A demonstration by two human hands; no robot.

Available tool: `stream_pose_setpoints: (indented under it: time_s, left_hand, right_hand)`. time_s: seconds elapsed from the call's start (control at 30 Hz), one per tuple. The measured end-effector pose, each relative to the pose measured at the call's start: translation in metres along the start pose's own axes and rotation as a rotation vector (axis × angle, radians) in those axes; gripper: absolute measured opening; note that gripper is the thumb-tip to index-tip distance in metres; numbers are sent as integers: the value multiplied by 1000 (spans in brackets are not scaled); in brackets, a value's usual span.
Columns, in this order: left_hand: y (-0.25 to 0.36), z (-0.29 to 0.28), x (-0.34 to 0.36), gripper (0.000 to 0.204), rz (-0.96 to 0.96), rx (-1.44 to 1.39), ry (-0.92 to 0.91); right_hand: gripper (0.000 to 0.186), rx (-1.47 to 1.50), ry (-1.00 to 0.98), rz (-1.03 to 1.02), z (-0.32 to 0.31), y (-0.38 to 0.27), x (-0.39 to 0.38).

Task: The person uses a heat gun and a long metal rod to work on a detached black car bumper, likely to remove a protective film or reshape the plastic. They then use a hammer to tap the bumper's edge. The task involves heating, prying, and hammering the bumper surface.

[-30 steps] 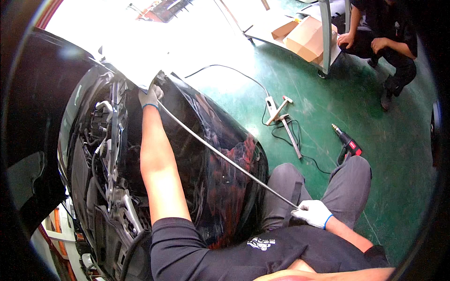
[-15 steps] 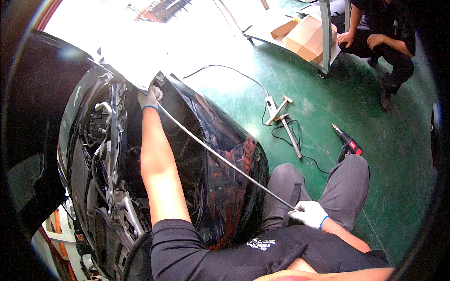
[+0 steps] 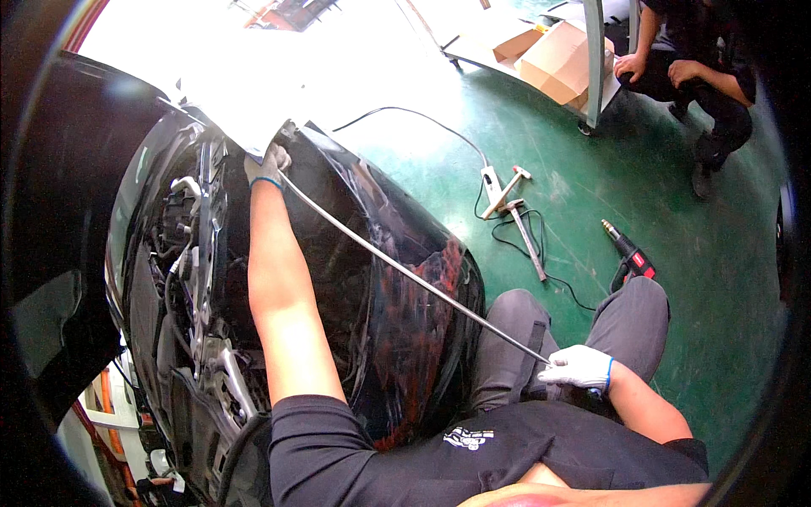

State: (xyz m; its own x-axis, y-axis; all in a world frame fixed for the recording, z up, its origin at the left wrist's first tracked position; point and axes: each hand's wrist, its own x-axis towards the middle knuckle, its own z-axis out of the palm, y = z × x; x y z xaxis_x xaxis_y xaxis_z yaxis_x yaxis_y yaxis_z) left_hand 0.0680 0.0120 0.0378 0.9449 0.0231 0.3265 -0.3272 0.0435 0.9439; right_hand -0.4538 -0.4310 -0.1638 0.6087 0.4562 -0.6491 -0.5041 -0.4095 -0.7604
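Observation:
My gloved left hand [image 3: 267, 165] is closed round the far end of a long, bent metal rod [image 3: 405, 274], at the top edge of a black car's opened front corner, beside a glaring white area. My gloved right hand [image 3: 576, 367] grips the rod's near end above my knees. The rod crosses over a dark body panel [image 3: 414, 346] with reddish scuffs. Left of my arm lie exposed metal brackets and hoses [image 3: 194, 253] of the car.
On the green floor [image 3: 701, 313] lie a hammer-like tool [image 3: 528, 241], a white corded tool [image 3: 492, 186] and a heat gun [image 3: 629, 253]. A cart [image 3: 594, 68] holds cardboard boxes [image 3: 549, 63]. Another person [image 3: 718, 93] crouches at upper right. A black raised panel [image 3: 68, 211] is at left.
My right hand has shifted right and slightly up with the rod's near end. My left hand sits a little higher and further left in the picture.

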Motion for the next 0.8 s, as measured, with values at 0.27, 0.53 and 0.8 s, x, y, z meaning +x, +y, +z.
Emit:
stream_pose_setpoints:
  time_s: [0.27, 0.53, 0.8]
  left_hand:
    - [-6, -2, 4, 40, 18, -33, 7]
    - [-5, 2, 0, 38, 16, -61, 7]
    - [-5, -10, 8, 30, 18, 21, 50]
  right_hand:
    - [51, -6, 350, -106, 60, 11, 24]
    - [51, -70, 376, -89, 66, 11, 30]
    - [43, 18, 42, -31, 4, 7, 10]
